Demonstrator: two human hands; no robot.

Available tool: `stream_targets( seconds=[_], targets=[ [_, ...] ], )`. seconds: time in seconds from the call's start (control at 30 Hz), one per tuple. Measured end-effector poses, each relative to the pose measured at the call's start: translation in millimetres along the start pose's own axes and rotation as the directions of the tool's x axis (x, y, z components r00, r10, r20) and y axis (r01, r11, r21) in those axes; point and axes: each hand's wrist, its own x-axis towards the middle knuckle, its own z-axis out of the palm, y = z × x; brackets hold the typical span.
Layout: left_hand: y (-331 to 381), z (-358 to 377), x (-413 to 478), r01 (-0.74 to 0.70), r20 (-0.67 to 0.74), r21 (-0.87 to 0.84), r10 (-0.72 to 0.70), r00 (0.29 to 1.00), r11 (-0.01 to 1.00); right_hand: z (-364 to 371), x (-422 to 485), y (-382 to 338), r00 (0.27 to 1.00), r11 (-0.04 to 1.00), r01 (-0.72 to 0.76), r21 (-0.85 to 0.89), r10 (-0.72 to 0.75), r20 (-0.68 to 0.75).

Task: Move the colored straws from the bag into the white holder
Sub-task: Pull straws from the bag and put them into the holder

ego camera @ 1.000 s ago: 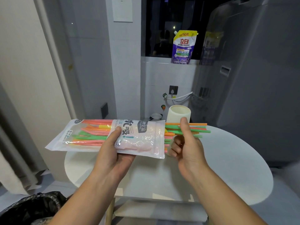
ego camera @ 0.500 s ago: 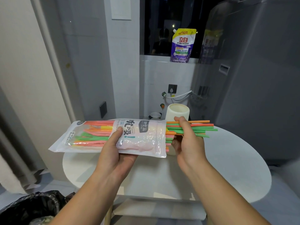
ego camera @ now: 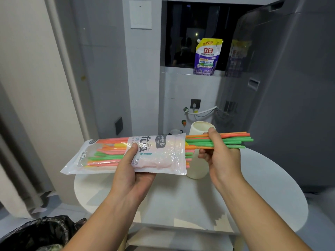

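A clear plastic bag [ego camera: 163, 156] of orange, pink, green and yellow straws lies level above the table, gripped from below by my left hand [ego camera: 132, 171]. Its open end faces right. My right hand [ego camera: 219, 156] pinches a bundle of green and orange straws [ego camera: 233, 140] that stick out of that end, with the thumb on top. The white holder [ego camera: 198, 129], a tall open cup, stands on the round white table [ego camera: 262, 187] just behind the bag's mouth and my right hand, partly hidden by both.
A large grey appliance [ego camera: 290, 87] stands to the right of the table. A purple detergent pouch [ego camera: 206, 57] sits on the window ledge behind. A bin with a black liner [ego camera: 32, 234] is at the lower left. A small white cup [ego camera: 175, 132] sits behind the bag.
My right hand has closed on the sticking-out straws and drawn them further right out of the bag. The left hand and the bag have hardly moved.
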Motion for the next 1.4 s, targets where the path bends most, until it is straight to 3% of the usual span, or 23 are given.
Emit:
stream_targets(
  seconds=[0.2,0.33,0.57,1.07,1.4],
  targets=[
    [1.1,-0.5,0.3,0.003,0.001,0.016,-0.003,1.000,1.000,4.9,-4.3,0.8,0.990,0.990,-0.085,0.111,0.072,0.119],
    [2.0,-1.1,0.8,0.004,0.012,0.020,-0.004,1.000,1.000,6.0,-5.8,2.2,0.977,0.990,-0.112,0.081,0.095,0.193],
    [1.6,-1.0,1.0,0.011,0.008,0.012,-0.011,1.000,1.000,3.4,3.0,-1.4,0.997,0.998,0.001,-0.068,0.004,0.081],
    [11.6,-3.6,12.5,-0.046,-0.051,-0.064,0.043,0.998,0.997,-3.6,27.9,-50.2,0.978,0.974,0.160,-0.161,-0.134,0.161],
    [18.7,-6.3,18.4,-0.073,-0.064,-0.067,0.068,0.996,0.995,-12.5,40.7,-76.0,0.979,0.971,0.188,-0.146,-0.174,0.106]
  ],
)
